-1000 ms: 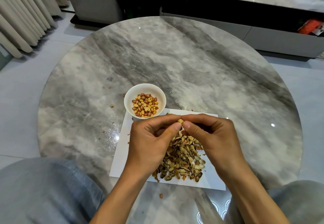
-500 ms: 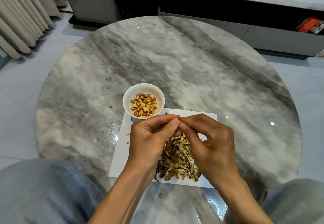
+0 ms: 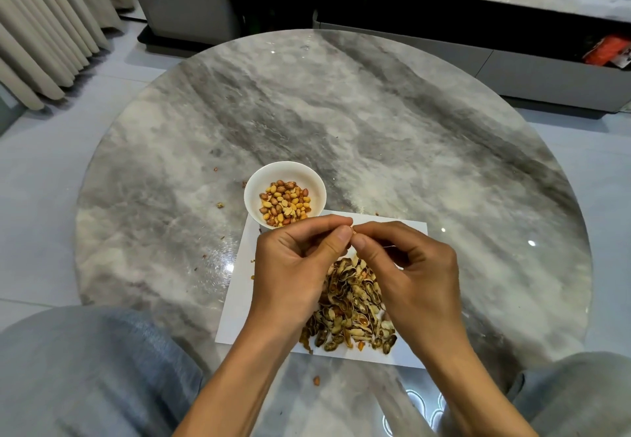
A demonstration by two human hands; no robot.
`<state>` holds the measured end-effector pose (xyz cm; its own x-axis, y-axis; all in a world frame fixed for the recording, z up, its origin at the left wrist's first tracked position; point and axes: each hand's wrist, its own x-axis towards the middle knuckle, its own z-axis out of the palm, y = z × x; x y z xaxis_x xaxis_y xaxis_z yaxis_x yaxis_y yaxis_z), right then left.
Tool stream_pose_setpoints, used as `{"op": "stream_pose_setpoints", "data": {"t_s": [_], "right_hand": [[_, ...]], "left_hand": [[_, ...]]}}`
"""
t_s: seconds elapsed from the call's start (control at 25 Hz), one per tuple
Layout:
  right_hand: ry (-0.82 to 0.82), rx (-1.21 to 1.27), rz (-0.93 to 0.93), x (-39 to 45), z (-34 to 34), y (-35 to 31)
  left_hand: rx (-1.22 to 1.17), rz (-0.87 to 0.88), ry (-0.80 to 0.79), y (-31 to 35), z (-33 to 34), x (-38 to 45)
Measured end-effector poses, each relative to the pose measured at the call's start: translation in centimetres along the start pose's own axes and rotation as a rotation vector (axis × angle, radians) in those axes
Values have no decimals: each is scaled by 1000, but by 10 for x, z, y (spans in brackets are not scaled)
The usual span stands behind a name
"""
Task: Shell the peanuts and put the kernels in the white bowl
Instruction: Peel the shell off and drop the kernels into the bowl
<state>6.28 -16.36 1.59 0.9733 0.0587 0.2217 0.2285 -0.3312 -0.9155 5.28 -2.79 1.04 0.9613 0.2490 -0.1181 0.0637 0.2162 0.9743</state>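
A white bowl holding several shelled kernels stands on the round marble table. Just in front of it lies a white sheet of paper with a heap of empty peanut shells. Above the heap my left hand and my right hand meet fingertip to fingertip. Together they pinch a peanut, of which only a small tan tip shows between the thumbs and forefingers.
Shell crumbs and skins dot the marble table left of the bowl, and one loose kernel lies near the front edge. My knees are under the table's near rim. A low cabinet stands behind the table, curtains at far left.
Both hands have stayed joined over the shell heap, working the peanut. Less of it shows between the fingertips now than a second ago.
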Motion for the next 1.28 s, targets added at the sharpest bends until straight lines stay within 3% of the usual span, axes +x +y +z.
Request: {"op": "stream_pose_setpoints", "data": {"t_s": [0.08,0.32,0.44,0.52,0.68,0.92,1.28], "right_hand": [[-43,25,32,0,-2,-2],[-85,-285,-191,3,-5,9],[0,-368,-276,0,-2,12],[99,-428,-337,-4,3,10],[151,-371,-339,-7,10,9],[108,43,-47,-6,12,0],[102,138,100,-2,11,1]], "left_hand": [[14,20,-1,1,1,-1],[275,160,-134,2,-5,6],[450,378,-68,-2,-3,5],[450,423,31,-2,4,0],[229,243,113,-2,11,-5],[-270,-184,108,7,14,-5],[-456,-338,66,7,12,-1]]}}
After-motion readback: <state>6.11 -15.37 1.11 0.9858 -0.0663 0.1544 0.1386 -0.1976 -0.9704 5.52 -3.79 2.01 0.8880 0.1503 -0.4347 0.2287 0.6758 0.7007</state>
